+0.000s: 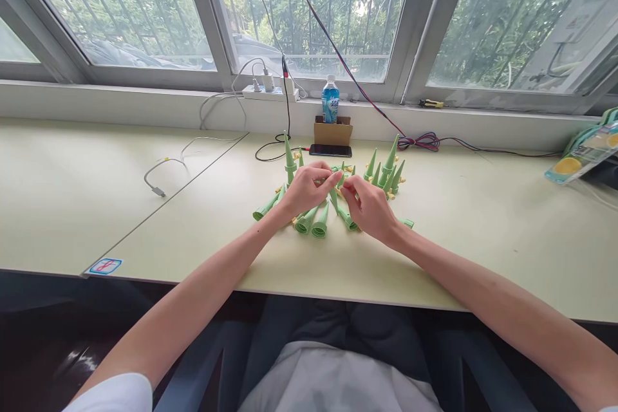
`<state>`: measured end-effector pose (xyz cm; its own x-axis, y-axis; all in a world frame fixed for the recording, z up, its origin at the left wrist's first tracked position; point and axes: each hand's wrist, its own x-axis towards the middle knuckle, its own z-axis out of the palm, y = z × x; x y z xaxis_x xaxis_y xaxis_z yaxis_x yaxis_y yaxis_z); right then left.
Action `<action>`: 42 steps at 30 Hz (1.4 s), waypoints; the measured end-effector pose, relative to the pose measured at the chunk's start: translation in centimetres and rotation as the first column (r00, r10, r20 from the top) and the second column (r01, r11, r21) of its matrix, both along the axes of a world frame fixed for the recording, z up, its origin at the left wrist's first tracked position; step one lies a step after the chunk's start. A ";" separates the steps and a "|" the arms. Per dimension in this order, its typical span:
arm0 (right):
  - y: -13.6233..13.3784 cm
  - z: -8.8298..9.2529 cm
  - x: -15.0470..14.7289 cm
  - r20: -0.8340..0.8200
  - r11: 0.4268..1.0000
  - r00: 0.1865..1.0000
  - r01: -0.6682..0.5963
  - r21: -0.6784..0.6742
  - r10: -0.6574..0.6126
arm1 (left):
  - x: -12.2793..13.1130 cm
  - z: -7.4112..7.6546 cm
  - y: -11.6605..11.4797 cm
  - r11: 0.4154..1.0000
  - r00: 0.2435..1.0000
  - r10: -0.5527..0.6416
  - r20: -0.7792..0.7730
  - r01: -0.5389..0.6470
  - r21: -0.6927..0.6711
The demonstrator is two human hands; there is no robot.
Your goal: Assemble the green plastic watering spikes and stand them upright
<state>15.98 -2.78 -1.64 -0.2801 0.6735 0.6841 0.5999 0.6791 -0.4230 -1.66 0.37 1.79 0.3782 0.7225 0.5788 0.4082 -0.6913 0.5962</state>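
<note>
Over a cluster of green plastic plant-watering spikes, my left hand (311, 188) and my right hand (369, 205) meet fingertip to fingertip. The fingers of my left hand are pinched at a green watering spike (333, 198), partly hidden between the hands. My right hand is also pinched close beside it; what it holds is too small and covered to make out. Loose hollow spikes (319, 224) lie near my wrists, open ends toward me. Upright spikes (387, 170) with small yellow valves stand right of my hands, and another tall spike (289, 158) stands to the left.
Behind the spikes lie a dark phone (330, 150) and a small cardboard box (333, 132), with a blue-labelled bottle (331, 101) behind. A white cable (157, 190) crosses the table at left. A bundled cord (419, 141) and a plastic package (570, 164) are at right.
</note>
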 end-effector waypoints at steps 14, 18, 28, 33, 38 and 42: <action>-0.2 0.0 -0.3 -0.147 0.999 0.989 -0.021 -0.044 0.015 | -0.8 0.1 -0.1 0.984 0.979 -0.118 -0.164 0.137 0.112; -0.4 0.2 -0.4 -0.221 0.997 0.975 -0.035 -0.073 0.018 | -0.9 0.2 -0.4 0.972 0.963 -0.168 -0.210 0.198 0.130; -0.8 0.6 -0.6 -0.293 0.989 0.956 -0.047 -0.141 0.004 | -0.7 0.1 -0.4 0.966 0.948 -0.181 -0.262 0.222 0.134; -0.7 0.7 -0.6 -0.306 0.985 0.952 -0.064 -0.162 0.012 | -0.6 -0.3 -0.3 0.968 0.956 -0.170 -0.239 0.208 0.143; -0.8 0.8 -0.6 -0.347 0.974 0.937 -0.110 -0.200 0.034 | -0.6 -0.5 -0.1 0.967 0.959 -0.166 -0.229 0.203 0.151; -0.9 0.8 -0.7 -0.388 0.964 0.920 -0.146 -0.225 0.049 | -0.6 -0.5 -0.1 0.968 0.961 -0.168 -0.221 0.204 0.147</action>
